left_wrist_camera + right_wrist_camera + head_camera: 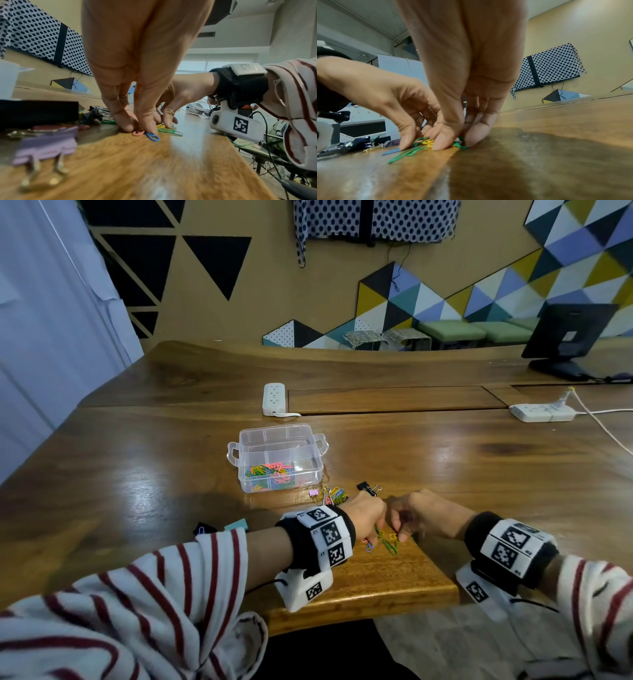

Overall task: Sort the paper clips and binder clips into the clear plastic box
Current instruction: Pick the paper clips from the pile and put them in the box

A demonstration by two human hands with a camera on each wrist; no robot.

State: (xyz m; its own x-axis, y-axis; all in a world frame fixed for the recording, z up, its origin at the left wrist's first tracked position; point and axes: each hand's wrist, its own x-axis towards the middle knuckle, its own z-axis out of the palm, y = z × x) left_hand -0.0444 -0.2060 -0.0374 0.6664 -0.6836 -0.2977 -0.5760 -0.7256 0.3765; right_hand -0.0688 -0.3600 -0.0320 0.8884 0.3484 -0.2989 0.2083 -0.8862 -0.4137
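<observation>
Head view: loose paper clips (383, 541) near the table's (496, 467) front edge get pinched by both hands, left hand (364, 517) and right hand (424, 517); best gathered tight before lifting.

Coloured paper clips (385, 542) lie loose near the partly filled clear plastic box (277, 457).

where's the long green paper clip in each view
head: green paper clip on the table between the two hands, near the front edge
left wrist: right of the fingertips, past the blue clip
right wrist: lower left, pointing toward the camera
shared landmark: yellow paper clip beside it
</observation>
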